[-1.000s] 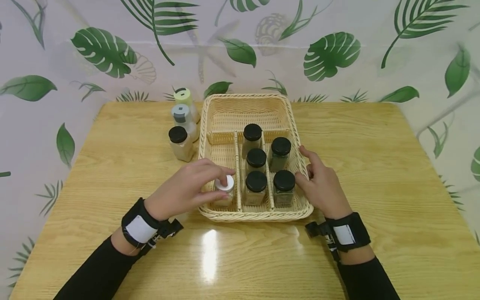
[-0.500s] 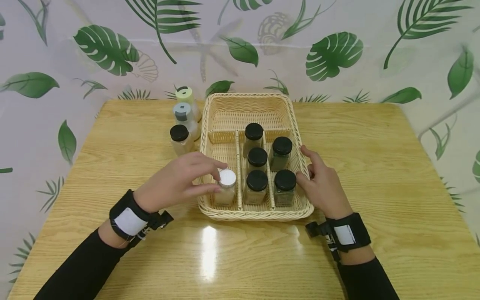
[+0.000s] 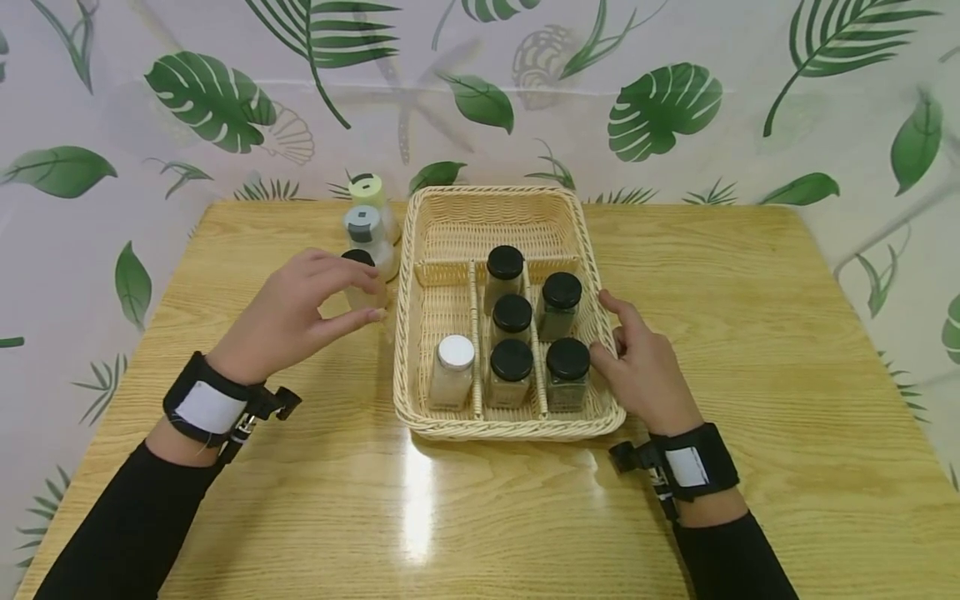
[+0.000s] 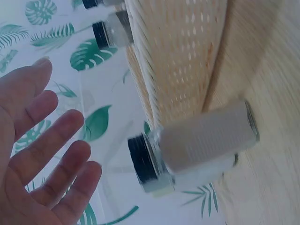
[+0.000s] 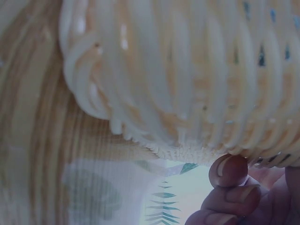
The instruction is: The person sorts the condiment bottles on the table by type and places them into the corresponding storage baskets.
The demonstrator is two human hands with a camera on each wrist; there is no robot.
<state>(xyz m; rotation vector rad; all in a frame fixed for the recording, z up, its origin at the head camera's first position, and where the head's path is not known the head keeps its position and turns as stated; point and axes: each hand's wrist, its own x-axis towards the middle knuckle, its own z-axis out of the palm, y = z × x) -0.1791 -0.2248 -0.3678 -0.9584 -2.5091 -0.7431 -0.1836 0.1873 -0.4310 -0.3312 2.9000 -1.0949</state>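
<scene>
While the left hand hovers with its fingers and thumb spread apart, just beside it a black-lidded jar stands upright left of the wicker basket, its clear, squared body showing pale beige contents. Farther back stand a gray-lidded jar and a yellow-green-lidded jar. The surface is glossy light wood, and a pale backdrop printed with green leaves rises behind it. The right hand grips the basket's right rim. Inside, the near left compartment holds a white-lidded jar, the middle one three pale-filled jars, the right one two dark-filled jars, all five black-lidded.
</scene>
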